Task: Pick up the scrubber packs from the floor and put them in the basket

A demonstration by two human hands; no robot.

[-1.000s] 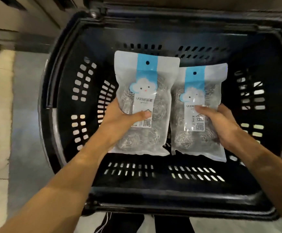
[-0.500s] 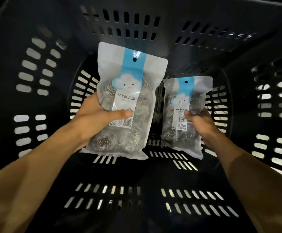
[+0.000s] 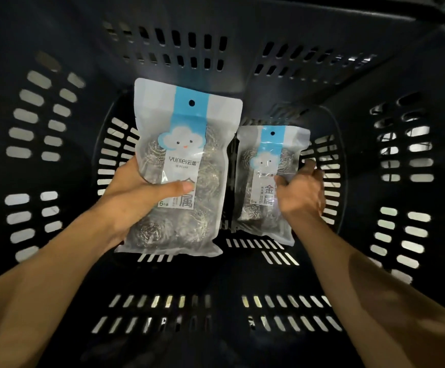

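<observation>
A: Where are the scrubber packs?

B: Both are down inside the dark plastic basket with slotted walls (image 3: 41,134). The bigger-looking clear plastic pack of silver wire scrubbers with a blue strip and a white cloud (image 3: 182,168) is over the basket's floor, nearer its left wall. The other clear pack of wire scrubbers, with the same blue strip and cloud (image 3: 265,176), is just beside it, nearer the basket's right wall and lower down.

A: What are the hands doing?

B: The left hand (image 3: 136,197) grips the first pack, thumb across the front, fingers behind. The right hand (image 3: 302,193) is at the right edge of the second pack, fingers curled on it. It looks blurry.

A: Does the second pack touch the basket's floor?

B: I cannot tell.
</observation>
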